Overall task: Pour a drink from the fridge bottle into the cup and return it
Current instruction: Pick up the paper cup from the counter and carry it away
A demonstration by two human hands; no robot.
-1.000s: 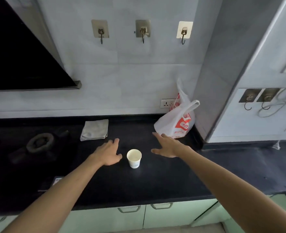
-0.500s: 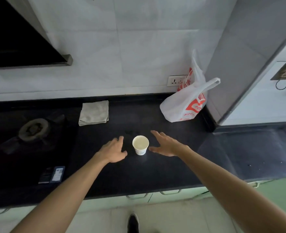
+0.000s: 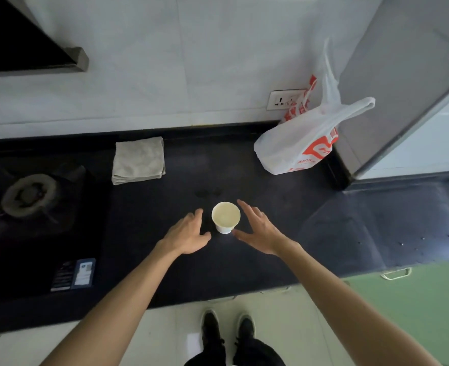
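The left grip (image 3: 189, 233) and the right grip (image 3: 257, 231) are bare, and so is each forearm from the grip back to the edge of view. Behind the grips, toward the body, stands a pair of black shoes, the left shoe (image 3: 211, 329) and the right shoe (image 3: 245, 329). Both are rounded at the toe, and their finer details are lost in the dim light. Dark trousers (image 3: 257, 353), black or near it, cover the legs and reach the shoe tops.

Dark surface (image 3: 152, 260) against a white tiled wall. Folded grey cloth (image 3: 138, 161) lies flat near the wall. White plastic bag (image 3: 294, 149) with red print slumps in the right corner, partly covering a wall socket (image 3: 284, 99). Gas burner (image 3: 29, 194) at left. Black shoes (image 3: 227, 328) on the floor below.
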